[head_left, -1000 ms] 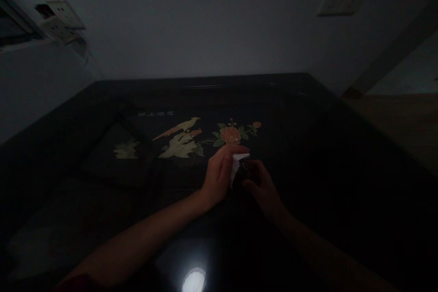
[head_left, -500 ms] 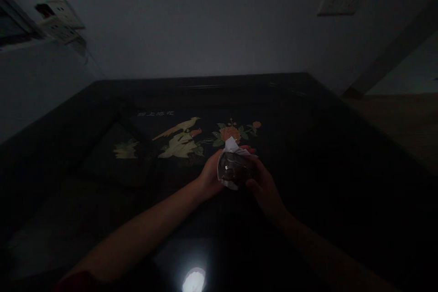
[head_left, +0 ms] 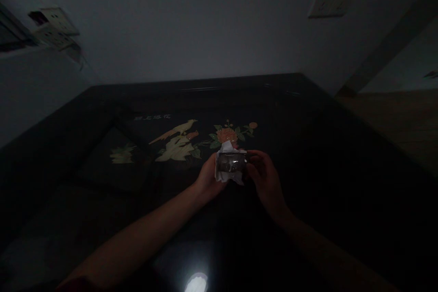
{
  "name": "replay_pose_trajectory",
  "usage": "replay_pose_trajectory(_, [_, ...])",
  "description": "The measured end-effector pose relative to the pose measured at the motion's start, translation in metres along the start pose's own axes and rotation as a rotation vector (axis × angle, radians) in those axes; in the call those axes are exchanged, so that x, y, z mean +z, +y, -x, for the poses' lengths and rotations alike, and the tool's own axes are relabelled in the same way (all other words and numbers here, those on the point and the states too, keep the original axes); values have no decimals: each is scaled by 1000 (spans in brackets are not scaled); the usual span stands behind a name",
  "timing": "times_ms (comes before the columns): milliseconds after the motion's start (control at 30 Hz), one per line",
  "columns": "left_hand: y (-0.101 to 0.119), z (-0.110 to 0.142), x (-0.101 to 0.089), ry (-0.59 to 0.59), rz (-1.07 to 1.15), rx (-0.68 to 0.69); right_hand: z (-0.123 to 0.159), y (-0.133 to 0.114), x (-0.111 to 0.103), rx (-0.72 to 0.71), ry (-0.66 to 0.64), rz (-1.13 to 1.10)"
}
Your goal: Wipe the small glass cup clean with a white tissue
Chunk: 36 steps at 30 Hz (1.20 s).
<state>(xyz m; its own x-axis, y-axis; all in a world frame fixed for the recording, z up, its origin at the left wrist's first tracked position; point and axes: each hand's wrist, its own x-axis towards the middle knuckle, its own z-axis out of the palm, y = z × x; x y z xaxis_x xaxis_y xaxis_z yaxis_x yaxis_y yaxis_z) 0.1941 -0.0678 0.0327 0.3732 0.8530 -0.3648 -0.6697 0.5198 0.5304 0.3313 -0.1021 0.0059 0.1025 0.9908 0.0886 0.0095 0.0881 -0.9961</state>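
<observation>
Head view: inside the table's edges (head_left: 318, 159), left hand (head_left: 207, 179) cups tissue (head_left: 226, 177) around a glass (head_left: 231, 163); right hand (head_left: 266, 177) pinches its end, I judge, for steadiness.

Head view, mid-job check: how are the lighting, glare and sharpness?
Head view: dim overall, right side of the black tabletop almost lost in darkness; head view: bright reflection at the bottom edge, small glints on the transparent object; head view: right hand darker than left hand, white tissue edges soft.

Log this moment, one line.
left hand: cupping white tissue | right hand: at right end of clear vessel | vessel: against tissue, over dark table
</observation>
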Motion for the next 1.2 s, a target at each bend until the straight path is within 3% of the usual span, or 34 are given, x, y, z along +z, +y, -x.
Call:
replay_pose_trajectory(200, [-3, -9, -9, 83, -27, 122, -1, 1, 2, -16, 9, 57])
replay_pose_trajectory(467, [2, -5, -8, 207, -151, 249, 4, -1, 4, -33, -171, 62])
replay_pose_trajectory(667, [5, 6, -6, 200, -505, 433, 6, 0, 4, -26, -133, 117])
replay_pose_trajectory(900, [-2, 17, -4, 57, -814, 546, 6, -3, 6, 70, -151, 68])
replay_pose_trajectory(1200, [5, 13, -4, 47, -743, 485, 0, -2, 4, 122, -119, -55])
